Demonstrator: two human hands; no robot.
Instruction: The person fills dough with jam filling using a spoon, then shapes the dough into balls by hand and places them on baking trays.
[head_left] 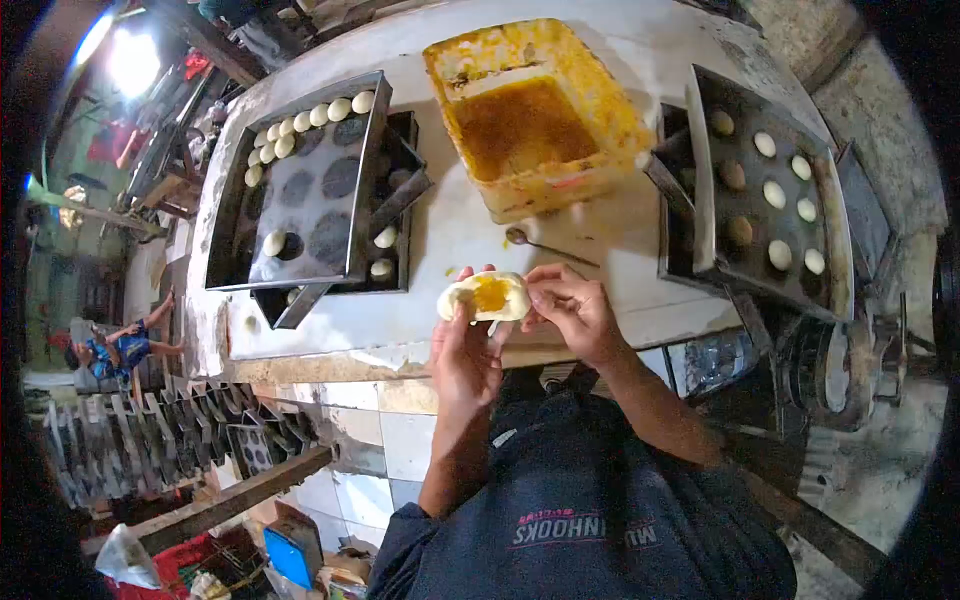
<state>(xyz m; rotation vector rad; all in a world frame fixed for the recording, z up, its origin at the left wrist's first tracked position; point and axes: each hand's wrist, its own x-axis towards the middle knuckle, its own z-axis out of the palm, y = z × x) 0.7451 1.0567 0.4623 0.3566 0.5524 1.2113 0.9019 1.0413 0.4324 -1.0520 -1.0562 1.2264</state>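
Observation:
A flattened piece of pale dough (454, 303) with yellow filling (490, 294) in its middle is held over the table's front edge. My left hand (466, 350) is wrapped round it from below and the left. The fingers of my right hand (577, 308) pinch its right edge. Just beyond my hands, a metal spoon (517, 236) lies on the table. Behind it stands a yellow-smeared plastic tub (520, 203) with orange-yellow filling inside.
Stacked metal trays with dough balls stand on the left (367, 200) and right (706, 180) of the white table (440, 235). More trays (150, 440) fill a rack at lower left. A person (125, 350) sits at far left.

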